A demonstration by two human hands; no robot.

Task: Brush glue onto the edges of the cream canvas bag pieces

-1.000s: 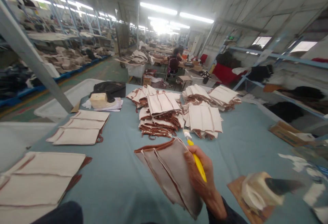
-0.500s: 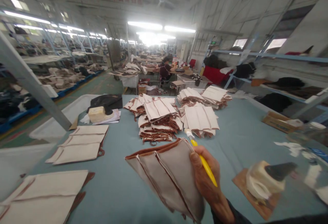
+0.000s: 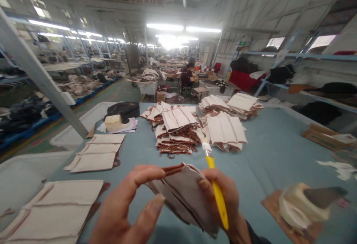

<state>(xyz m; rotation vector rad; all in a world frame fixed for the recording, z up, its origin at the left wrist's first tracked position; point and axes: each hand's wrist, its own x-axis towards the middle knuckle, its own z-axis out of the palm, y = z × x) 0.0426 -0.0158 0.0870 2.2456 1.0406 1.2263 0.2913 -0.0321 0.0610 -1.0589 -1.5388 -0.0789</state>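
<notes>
My right hand [image 3: 223,195] grips a brush with a yellow handle [image 3: 220,203] and pale bristles pointing up and away. The same hand pinches the right edge of a folded, pale grey fabric panel [image 3: 186,188] with brown trim and seams, held tilted above the table. At the panel's left side is my left hand [image 3: 134,203], thumb and index finger spread apart. Its index fingertip overlaps the panel's top edge; whether they touch I cannot tell. Beyond lie a stack of similar cream panels [image 3: 178,117] and another pile [image 3: 227,130].
Two flat panel stacks lie at left, one farther [image 3: 96,153] and one nearer [image 3: 55,210]. A cream container [image 3: 302,203] stands on brown board at right; a cream block [image 3: 113,123] sits at back left. An open cardboard box [image 3: 320,136] lies far right. A person [image 3: 188,74] sits in the distance.
My left hand has come into view from below and reached the panel's left side. The panel has tilted and dropped slightly, and the brush stands more upright. The whole view has shifted a little.
</notes>
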